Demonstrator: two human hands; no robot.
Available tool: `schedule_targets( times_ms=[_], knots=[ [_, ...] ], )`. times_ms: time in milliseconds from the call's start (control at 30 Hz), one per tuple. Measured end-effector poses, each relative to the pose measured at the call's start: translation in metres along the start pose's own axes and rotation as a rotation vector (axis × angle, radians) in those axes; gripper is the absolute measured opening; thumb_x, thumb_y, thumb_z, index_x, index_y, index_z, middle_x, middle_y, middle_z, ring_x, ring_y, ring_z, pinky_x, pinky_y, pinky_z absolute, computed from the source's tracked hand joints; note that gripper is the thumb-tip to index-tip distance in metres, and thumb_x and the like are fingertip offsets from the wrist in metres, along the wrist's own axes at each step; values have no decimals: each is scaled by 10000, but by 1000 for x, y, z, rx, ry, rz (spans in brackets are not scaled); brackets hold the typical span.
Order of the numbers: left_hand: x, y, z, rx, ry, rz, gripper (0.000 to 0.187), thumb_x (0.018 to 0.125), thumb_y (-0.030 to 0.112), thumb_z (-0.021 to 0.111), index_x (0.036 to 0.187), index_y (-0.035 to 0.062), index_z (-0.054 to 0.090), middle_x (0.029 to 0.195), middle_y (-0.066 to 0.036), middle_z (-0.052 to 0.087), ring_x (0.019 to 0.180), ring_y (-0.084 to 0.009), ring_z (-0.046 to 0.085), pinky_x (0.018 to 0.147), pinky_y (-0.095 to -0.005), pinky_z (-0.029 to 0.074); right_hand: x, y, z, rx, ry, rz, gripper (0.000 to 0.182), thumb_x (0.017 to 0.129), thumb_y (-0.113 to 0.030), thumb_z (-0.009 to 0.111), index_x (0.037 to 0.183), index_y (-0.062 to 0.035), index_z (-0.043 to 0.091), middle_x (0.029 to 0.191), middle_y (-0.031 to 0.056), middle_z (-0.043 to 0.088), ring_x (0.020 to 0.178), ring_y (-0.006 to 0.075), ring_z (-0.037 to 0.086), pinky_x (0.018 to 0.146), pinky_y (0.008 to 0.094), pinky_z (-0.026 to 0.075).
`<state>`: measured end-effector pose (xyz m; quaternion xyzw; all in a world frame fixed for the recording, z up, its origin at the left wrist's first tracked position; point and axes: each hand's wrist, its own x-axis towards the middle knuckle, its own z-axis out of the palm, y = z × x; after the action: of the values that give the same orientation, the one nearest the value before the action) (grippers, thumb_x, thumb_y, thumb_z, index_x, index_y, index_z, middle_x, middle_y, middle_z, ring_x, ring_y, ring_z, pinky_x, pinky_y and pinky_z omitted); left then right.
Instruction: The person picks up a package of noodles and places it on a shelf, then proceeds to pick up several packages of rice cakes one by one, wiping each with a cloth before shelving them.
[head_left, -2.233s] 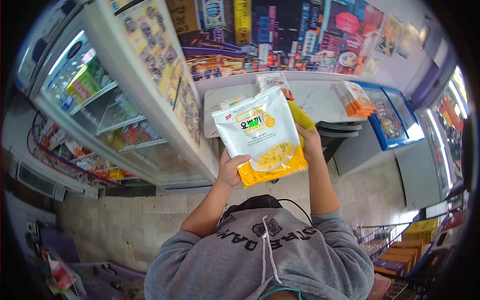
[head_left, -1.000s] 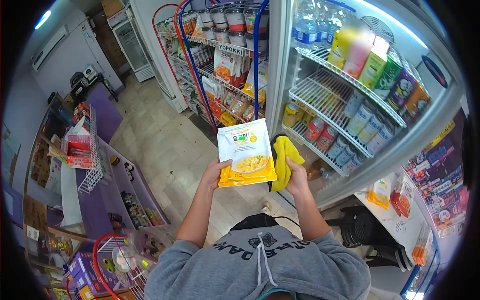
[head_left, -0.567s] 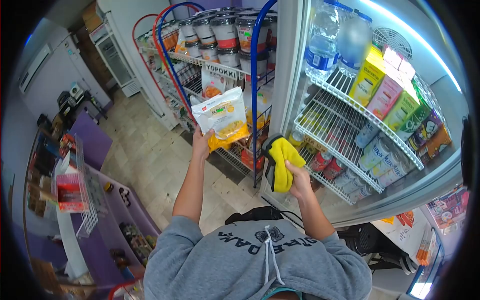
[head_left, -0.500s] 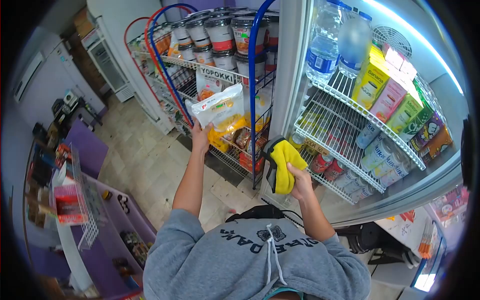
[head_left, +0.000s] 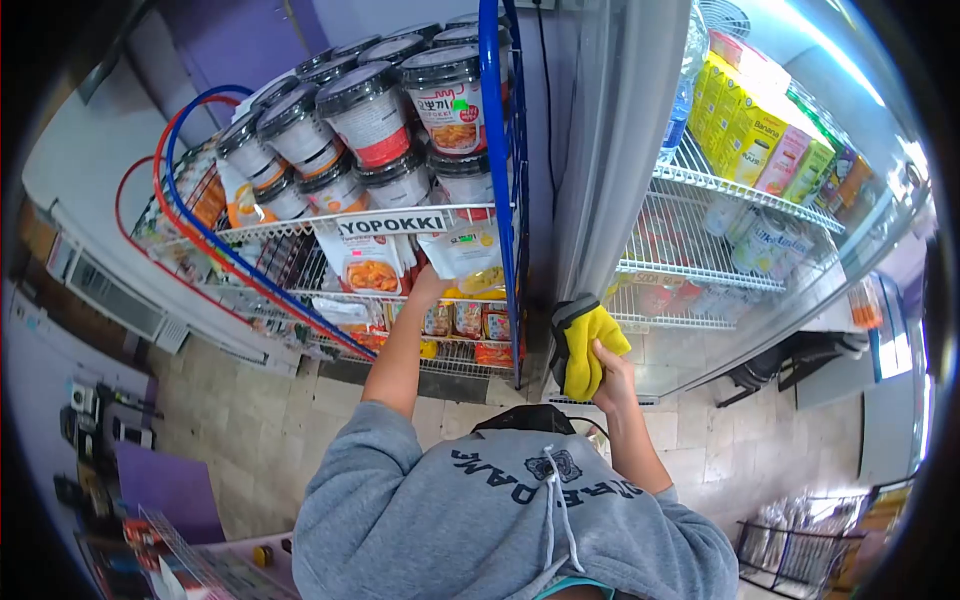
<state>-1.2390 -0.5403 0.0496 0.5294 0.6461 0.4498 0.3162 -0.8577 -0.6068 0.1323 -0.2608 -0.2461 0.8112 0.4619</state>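
Note:
My left hand [head_left: 428, 288] reaches into the wire rack below the YOPOKKI label, at the left edge of a white and yellow food pouch [head_left: 468, 256]. Its thumb side shows, while the fingertips are hidden among the packs; it appears to grip the pouch. Left of it stands a white and orange YOPOKKI pouch [head_left: 362, 265]. In my right hand [head_left: 614, 378] is a folded yellow cloth [head_left: 592, 350] with a grey-black side, the thumb pressed on it, near the fridge's edge.
The wire rack's blue frame post [head_left: 492, 110] stands right of the pouches. Black-lidded cups [head_left: 365, 112] are stacked on the upper shelf. To the right, the open fridge holds drink cartons [head_left: 752, 148] on a white wire shelf [head_left: 745, 192]. Tiled floor [head_left: 240, 420] lies below.
My left hand has moved the white and yellow pouch from in front of the rack onto the shelf under the label. The view has turned toward the rack; the right hand keeps the cloth.

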Motion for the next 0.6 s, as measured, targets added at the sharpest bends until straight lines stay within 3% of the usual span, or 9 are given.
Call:
schedule_targets(
  times_ms=[33,133,167,333,433,467,533,567,600],
  knots=[
    [1,3,-3,285,68,-11,467,652,68,724,1079,-4,548,1026,-147,619,950,-243,585,834,-323,436,-2,7,7,3,20,-29,357,868,-139,505,1197,-14,446,1106,114,563,978,240,570,838,364,461],
    [9,18,-18,460,-73,-97,415,642,85,730,1022,6,584,957,-188,626,893,-286,608,793,-340,453,-5,26,13,19,67,-24,354,870,-142,501,1196,-14,446,1102,115,565,970,238,574,833,365,464],
    [10,23,-22,507,-89,-28,376,635,90,733,979,5,606,908,-207,627,862,-332,609,757,-371,467,-6,29,14,25,72,6,352,871,-141,501,1195,-15,446,1098,116,567,965,237,577,830,366,466],
    [18,12,-11,509,-52,-11,378,622,100,733,965,6,607,911,-200,624,884,-351,590,745,-406,470,-18,35,19,41,117,-63,340,872,-139,499,1185,-15,454,1085,113,574,945,233,585,820,361,472],
    [11,16,-3,463,177,41,417,616,97,736,971,-16,549,879,-177,621,862,-370,579,736,-403,467,-25,41,16,35,151,-78,331,873,-137,496,1179,-16,459,1080,113,576,936,231,588,812,357,476],
    [1,29,1,457,169,47,417,616,97,736,971,-16,549,879,-177,621,862,-370,579,736,-403,467,-27,41,15,37,168,-72,327,873,-137,495,1176,-16,462,1077,113,577,933,231,589,807,355,478],
    [-31,71,9,549,901,459,369,651,100,716,962,-4,545,839,-146,592,828,-374,558,739,-394,457,-34,40,14,43,181,-110,325,874,-137,496,1173,-14,463,1073,115,578,930,230,589,805,353,479],
    [-46,88,12,574,879,435,278,719,117,660,954,26,543,824,-133,560,869,-356,547,755,-390,456,-37,40,13,51,186,-141,322,875,-137,496,1170,-13,465,1070,116,579,927,229,590,802,351,480],
    [-43,81,16,571,867,438,278,719,117,660,954,26,543,824,-133,560,869,-356,547,755,-390,456,-38,40,10,55,197,-146,322,875,-137,496,1170,-13,465,1070,116,579,927,229,590,802,351,480]
  ],
)
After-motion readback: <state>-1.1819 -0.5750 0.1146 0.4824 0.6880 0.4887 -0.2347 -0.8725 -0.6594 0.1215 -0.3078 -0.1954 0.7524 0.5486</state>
